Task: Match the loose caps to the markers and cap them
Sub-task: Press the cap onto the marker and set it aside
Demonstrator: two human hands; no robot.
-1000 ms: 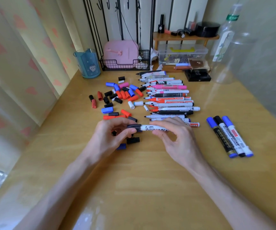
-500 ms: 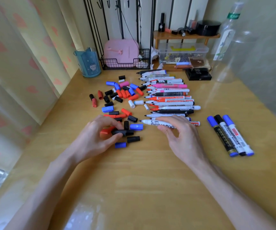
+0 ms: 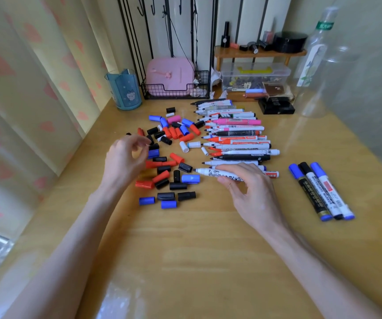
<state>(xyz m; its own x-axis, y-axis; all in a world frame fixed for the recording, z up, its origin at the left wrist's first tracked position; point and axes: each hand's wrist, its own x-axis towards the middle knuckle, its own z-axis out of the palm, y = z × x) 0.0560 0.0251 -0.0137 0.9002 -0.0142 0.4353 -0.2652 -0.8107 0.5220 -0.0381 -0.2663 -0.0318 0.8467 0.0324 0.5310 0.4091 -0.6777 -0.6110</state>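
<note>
**Capping status: three done, bulk of the row open**

- Done pile: three capped markers [image 3: 320,189] lie side by side at the right of the bench [image 3: 208,261], well apart from everything else. Their caps are blue, black and blue.
- Open: we see a long row of uncapped markers [image 3: 238,139] mid-bench, tips pointing left. Bodies are mostly white, plus some black and one pink. Tips we can make out are red or black; the far ones are too small to call.
- The loose caps [image 3: 169,157] are scattered just left of that row: red, black, blue, a few white, one pink. None are sorted.
- The right hand [image 3: 247,189] grasps a white marker [image 3: 209,173] by the barrel with thumb and fingers, at the near end of the row. It is uncapped, with a dark tip pointing left into the caps. We can't tell if it rests on the bench or sits just above it.
- The left hand [image 3: 125,157] hovers over the left side of the cap pile, fingers loosely curled. We see nothing in it.
- A black cap [image 3: 185,167] lies just beside the marker tip.

Our read: we're in cap selection for the marker in hand, very early overall. The black caps come in several shapes, so colour alone won't settle the match and we expect trial fits. Nearly every marker and cap is left to pair.
</note>
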